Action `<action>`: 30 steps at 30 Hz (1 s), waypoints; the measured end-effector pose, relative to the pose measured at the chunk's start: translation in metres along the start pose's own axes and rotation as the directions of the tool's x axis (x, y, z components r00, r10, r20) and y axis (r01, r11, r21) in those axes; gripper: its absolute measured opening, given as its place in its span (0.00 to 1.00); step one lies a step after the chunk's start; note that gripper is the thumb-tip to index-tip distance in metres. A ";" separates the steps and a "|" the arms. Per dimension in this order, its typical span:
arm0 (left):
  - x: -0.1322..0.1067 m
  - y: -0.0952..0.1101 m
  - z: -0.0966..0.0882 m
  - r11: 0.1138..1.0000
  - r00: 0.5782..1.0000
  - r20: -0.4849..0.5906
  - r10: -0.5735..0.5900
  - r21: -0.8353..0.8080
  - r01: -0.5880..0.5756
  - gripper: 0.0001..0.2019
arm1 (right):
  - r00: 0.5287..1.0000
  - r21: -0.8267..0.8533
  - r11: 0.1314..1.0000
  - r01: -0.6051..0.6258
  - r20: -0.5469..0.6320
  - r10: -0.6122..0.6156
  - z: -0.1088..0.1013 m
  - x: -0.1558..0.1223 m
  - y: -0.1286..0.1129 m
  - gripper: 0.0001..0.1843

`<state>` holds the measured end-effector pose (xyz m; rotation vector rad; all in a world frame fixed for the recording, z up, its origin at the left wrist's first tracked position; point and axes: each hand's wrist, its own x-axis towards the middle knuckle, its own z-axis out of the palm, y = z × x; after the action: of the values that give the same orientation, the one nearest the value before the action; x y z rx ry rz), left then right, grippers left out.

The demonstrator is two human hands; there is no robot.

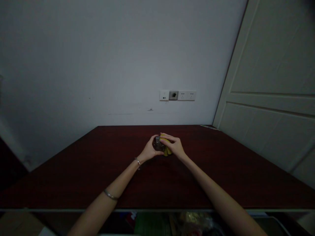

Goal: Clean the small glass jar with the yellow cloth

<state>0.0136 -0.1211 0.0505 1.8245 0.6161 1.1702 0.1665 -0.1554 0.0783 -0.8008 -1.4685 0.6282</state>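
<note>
My left hand (pixel 150 148) is wrapped round a clear, rounded glass vessel (pixel 158 143) that is held over the middle of the dark red table. Whether it is a cup or a jar I cannot tell. In my right hand (pixel 175 146) is a yellow cloth (pixel 167 151), pressed against the vessel's right side. Part of the cloth hangs below the fingers. Both hands meet at the vessel and hide much of it.
The dark red table (pixel 98 177) reaches back to a pale wall (pixel 123 59) with sockets and switches (pixel 177 95). A white panelled door (pixel 268 72) stands at the right. Below the table's front edge lie a green item (pixel 152 224) and several wrapped things (pixel 197 223).
</note>
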 end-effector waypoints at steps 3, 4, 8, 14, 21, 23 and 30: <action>-0.001 0.003 0.000 0.997 1.000 -0.006 -0.023 -0.067 0.023 0.43 | 0.999 0.001 1.000 0.030 0.011 -0.030 0.000 -0.001 -0.001 0.13; -0.001 0.005 0.001 0.996 1.000 0.000 -0.027 -0.090 0.027 0.43 | 1.000 0.008 1.000 0.016 -0.006 -0.016 0.000 0.000 0.000 0.14; -0.003 0.011 0.006 0.987 0.999 0.029 -0.041 -0.155 0.045 0.42 | 0.991 0.057 0.993 -0.099 -0.090 0.104 -0.003 0.004 0.008 0.17; 0.000 0.008 0.006 0.986 0.999 -0.040 -0.032 -0.165 0.025 0.42 | 0.995 0.100 0.995 -0.021 -0.093 0.031 0.002 -0.001 0.003 0.16; -0.001 0.007 0.004 0.994 0.999 -0.026 -0.022 -0.110 0.019 0.41 | 0.989 0.096 0.994 -0.049 -0.133 0.062 0.002 0.000 0.012 0.19; -0.001 0.007 0.005 0.997 1.000 -0.003 -0.004 -0.071 0.004 0.42 | 0.978 0.114 0.987 -0.115 -0.162 0.132 0.001 0.002 0.016 0.21; 0.000 -0.001 0.001 0.987 0.997 -0.050 0.062 0.151 -0.054 0.44 | 0.998 -0.039 0.997 0.062 -0.028 -0.063 0.000 -0.003 0.004 0.13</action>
<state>0.0140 -0.1211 0.0496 1.9529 0.7028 1.2452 0.1673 -0.1557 0.0730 -0.7872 -1.4764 0.5410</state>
